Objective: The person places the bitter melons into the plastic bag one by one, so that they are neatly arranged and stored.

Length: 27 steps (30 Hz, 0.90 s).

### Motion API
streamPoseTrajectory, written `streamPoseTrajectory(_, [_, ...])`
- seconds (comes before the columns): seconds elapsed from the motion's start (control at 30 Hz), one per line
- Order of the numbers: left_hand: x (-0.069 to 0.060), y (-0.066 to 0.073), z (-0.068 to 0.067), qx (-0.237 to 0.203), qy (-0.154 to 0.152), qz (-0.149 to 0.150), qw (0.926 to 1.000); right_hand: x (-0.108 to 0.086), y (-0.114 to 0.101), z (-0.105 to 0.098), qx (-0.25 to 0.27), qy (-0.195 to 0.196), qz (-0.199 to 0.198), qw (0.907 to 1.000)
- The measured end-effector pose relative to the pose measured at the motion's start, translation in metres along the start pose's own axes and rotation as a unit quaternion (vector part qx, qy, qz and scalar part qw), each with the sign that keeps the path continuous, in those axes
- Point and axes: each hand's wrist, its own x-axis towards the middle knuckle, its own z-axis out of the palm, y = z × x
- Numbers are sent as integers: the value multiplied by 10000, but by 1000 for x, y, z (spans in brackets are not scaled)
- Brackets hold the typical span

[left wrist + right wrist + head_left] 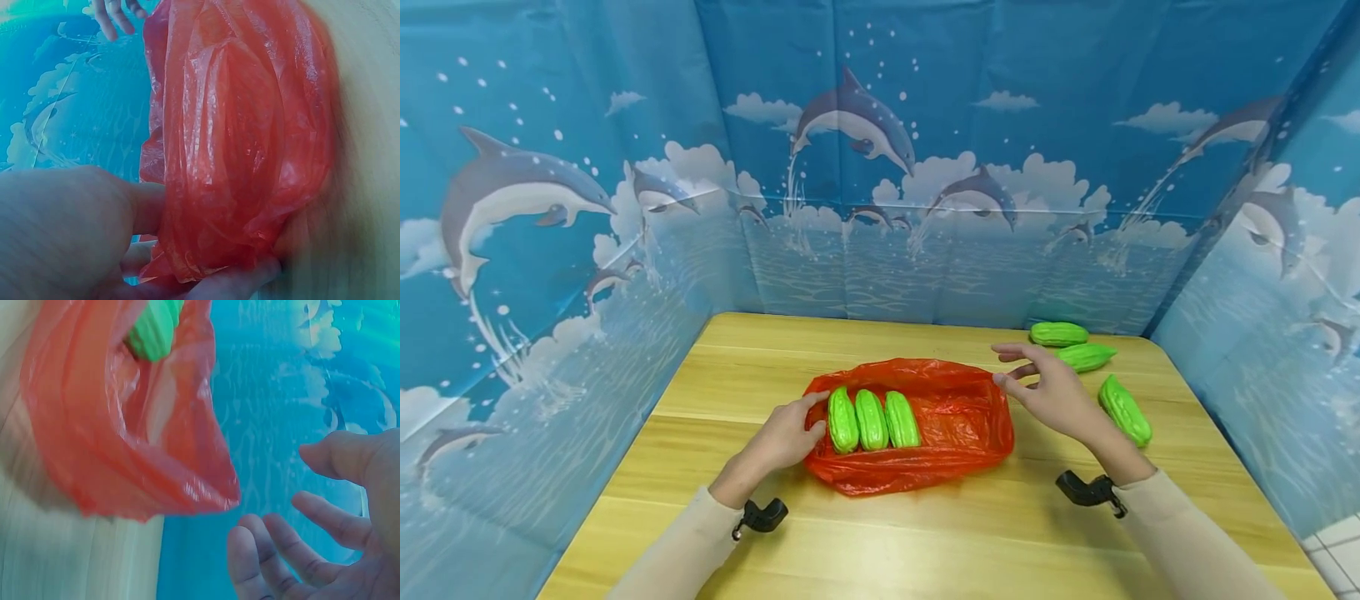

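Note:
An open red plastic bag [967, 414] lies on the table with its mouth spread upward. Inside its left half, three bright green ridged gourds, which look like bitter melons [872, 420], stand side by side. At the bag's left end my left hand [786, 433] grips the rim; in the left wrist view its fingers [147, 209] lie on both sides of the crumpled red film. My right hand [1054, 392] hovers by the bag's right rim, fingers spread and holding nothing. The right wrist view shows a gap between those fingers [244, 553] and the bag [181, 487].
Three more green gourds lie on the right of the wooden table [910, 542]: one at the back edge [1058, 334], a pointed one [1087, 357] partly behind my right hand, and one nearer [1124, 411]. A dolphin-printed curtain [880, 275] stands behind and at both sides.

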Motion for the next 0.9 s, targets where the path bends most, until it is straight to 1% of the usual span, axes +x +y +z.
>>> streamPoseTrajectory(0.07, [0, 0, 1, -16, -15, -29, 10000, -2, 3, -6, -9, 39, 81, 10000])
streamPoseTrajectory(0.2, [2, -1, 1, -12, 28, 10, 10000, -6, 13, -15, 3, 123, 206, 9997])
streamPoseTrajectory(0.43, [4, -2, 2, -28, -49, -79, 10000, -14, 41, -28, 15, 191, 420, 9989])
streamPoseTrajectory(0.73, [4, -1, 2, -17, -65, -74, 10000, -21, 72, -40, -216, 323, 704, 9968])
streamPoseTrajectory(0.9, [3, -2, 2, 10, -66, -92, 9999, -25, 86, -47, -502, 402, 761, 9950])
